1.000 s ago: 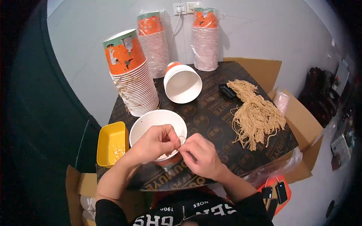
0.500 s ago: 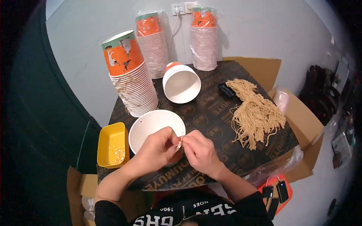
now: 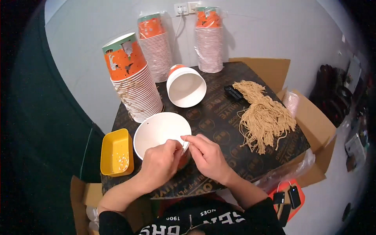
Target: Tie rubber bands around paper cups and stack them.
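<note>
A paper bucket (image 3: pixel 160 127), white inside and orange outside, stands near the table's front edge with a small dark hole near its far rim. At its near right rim, my left hand (image 3: pixel 161 162) is closed in a pinch on a thin pale string (image 3: pixel 183 145). My right hand (image 3: pixel 208 156) pinches the string just above, thumb and forefinger at the rim. Much of the string is hidden by the fingers. Left of the bucket sits a yellow tub (image 3: pixel 113 150) holding small white and orange bits.
Behind the bucket rises a tall stack of orange-topped buckets (image 3: pixel 137 90), strings hanging on it. Two wrapped stacks (image 3: pixel 156 55) stand by the wall. Another bucket (image 3: pixel 187 88) lies on its side. Tan strings (image 3: pixel 270 117) lie bundled at right beside a black object (image 3: pixel 234 93).
My hands have drawn slightly apart at the rim, the left one lower and the right fingertips higher. The view has shifted a little.
</note>
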{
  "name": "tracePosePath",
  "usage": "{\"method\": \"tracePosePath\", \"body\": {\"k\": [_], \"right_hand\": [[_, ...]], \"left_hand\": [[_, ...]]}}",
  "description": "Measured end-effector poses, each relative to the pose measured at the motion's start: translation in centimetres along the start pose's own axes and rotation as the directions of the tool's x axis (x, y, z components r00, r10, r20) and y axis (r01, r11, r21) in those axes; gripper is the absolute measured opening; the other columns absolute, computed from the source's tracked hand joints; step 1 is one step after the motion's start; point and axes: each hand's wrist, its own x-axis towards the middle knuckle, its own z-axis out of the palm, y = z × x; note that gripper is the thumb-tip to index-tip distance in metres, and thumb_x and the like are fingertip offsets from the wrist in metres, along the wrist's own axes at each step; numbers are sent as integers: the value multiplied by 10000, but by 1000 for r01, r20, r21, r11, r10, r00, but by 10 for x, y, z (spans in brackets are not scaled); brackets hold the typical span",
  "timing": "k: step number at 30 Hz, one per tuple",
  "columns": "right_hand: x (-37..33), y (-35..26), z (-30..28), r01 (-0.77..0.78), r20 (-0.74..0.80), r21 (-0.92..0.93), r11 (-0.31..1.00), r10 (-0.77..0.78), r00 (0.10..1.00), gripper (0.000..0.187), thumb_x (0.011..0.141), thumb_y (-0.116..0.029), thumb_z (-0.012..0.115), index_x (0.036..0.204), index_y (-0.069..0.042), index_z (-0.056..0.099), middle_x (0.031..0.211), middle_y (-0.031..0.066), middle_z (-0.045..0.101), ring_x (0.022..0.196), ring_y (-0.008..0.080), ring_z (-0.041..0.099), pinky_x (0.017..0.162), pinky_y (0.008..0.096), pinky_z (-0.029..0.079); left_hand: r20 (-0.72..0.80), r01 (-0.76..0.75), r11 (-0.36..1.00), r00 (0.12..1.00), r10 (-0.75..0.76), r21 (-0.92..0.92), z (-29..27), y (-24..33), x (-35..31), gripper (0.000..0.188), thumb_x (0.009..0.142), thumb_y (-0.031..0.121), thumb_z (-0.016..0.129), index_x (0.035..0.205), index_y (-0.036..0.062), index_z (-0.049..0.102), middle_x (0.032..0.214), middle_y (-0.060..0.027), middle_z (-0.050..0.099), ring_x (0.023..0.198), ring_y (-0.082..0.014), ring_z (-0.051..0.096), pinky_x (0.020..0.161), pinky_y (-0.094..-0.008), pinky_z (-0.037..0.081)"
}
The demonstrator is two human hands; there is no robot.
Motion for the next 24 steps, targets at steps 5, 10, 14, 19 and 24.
{"method": "tracePosePath", "body": {"k": [5,10,14,19,24], "right_hand": [[-2,-1,2,-123,82,146,982,112,990,201,938,-51,544,1118,9,610,911,185,671,820,309,687,710,376,542],[-6,2,4,-278,154,253,926,246,957,148,943,-24,563,1074,27,608,860,96,664,808,114,647,726,262,517],[-9,-1,9,-197,69,169,966,188,980,80,928,-14,587,1000,19,598,815,87,655,722,112,640,633,267,510],[-20,7,12,69,-61,-15,997,-70,996,104,874,26,626,973,10,599,796,108,648,670,198,662,578,298,514],[-23,8,15,360,-142,-194,913,-389,910,218,765,80,668,967,8,632,930,127,632,685,275,646,563,325,508]], "left_hand": [[0,-38,999,999,38,-27,1,-4,-1,199,843,43,708,936,13,534,705,-159,648,607,-327,666,524,-397,516],[20,-35,998,999,36,-53,-2,-5,-1,185,858,53,690,938,7,530,673,-161,635,594,-322,662,511,-396,514],[48,25,989,999,-18,-145,-5,-5,-1,168,866,45,681,930,10,530,685,-169,638,614,-336,669,525,-390,519],[113,135,954,988,-108,-268,-11,-2,4,138,879,36,660,906,6,528,705,-182,643,645,-356,673,543,-387,517],[129,259,930,964,-232,-261,-13,-2,5,112,875,31,636,884,-7,531,708,-201,640,654,-387,665,572,-410,515]]}}
